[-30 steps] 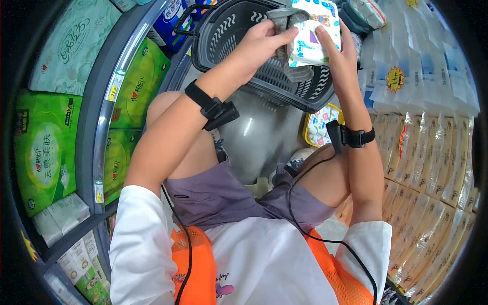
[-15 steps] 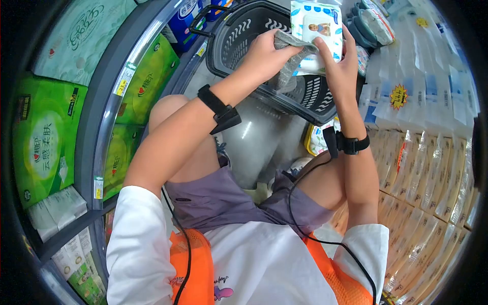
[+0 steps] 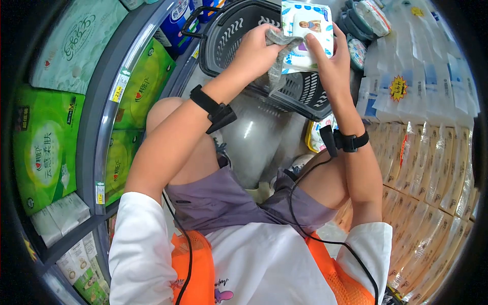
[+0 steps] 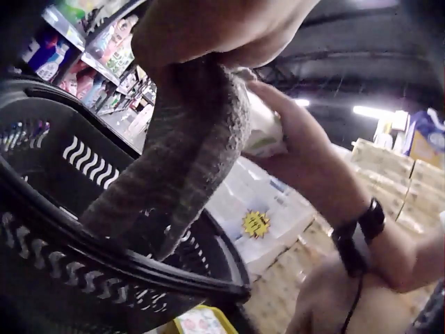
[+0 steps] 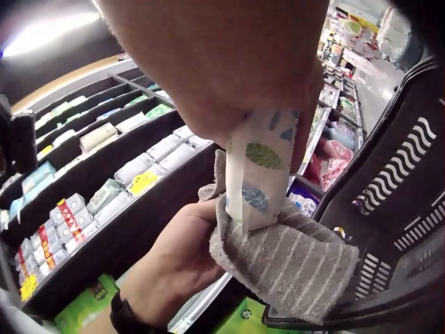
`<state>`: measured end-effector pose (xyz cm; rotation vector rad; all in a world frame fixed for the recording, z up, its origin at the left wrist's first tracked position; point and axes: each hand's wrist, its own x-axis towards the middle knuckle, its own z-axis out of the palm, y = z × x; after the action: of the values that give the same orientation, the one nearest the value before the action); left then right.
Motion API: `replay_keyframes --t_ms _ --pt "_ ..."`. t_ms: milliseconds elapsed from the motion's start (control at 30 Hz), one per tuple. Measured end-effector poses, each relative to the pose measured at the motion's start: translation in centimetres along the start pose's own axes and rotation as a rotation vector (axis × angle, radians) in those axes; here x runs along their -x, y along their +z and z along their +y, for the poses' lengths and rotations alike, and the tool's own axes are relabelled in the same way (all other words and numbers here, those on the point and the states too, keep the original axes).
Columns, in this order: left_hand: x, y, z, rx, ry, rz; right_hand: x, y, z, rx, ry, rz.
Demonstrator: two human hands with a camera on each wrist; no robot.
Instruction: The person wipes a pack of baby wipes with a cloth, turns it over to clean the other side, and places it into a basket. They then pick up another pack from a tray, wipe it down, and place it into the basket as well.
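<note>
My right hand grips the white pack by its right side, thumb laid over the printed face and the fingers round the edge. My left hand pinches the grey cloth between thumb and fingers, and its loose end hangs down over the basket. The pack lies to the right of my left hand and a little farther from my body, its long axis running mostly away from me, its face turned up towards my eyes. The cloth touches it along the left side and at the end nearest me (my right wrist's view shows the striped fabric against that end). I judge that any wiping or wrapping turns on that left side, where my left hand is the nearer one, while my right is better placed to tilt the pack.
</note>
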<state>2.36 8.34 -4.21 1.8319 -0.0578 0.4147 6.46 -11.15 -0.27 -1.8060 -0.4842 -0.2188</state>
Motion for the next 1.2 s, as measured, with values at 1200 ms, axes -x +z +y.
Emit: replay_keyframes --t_ms 1200 --pt "-0.2 10.0 5.2 0.003 0.096 0.009 4.9 -9.9 -3.0 0.167 -0.011 0.102"
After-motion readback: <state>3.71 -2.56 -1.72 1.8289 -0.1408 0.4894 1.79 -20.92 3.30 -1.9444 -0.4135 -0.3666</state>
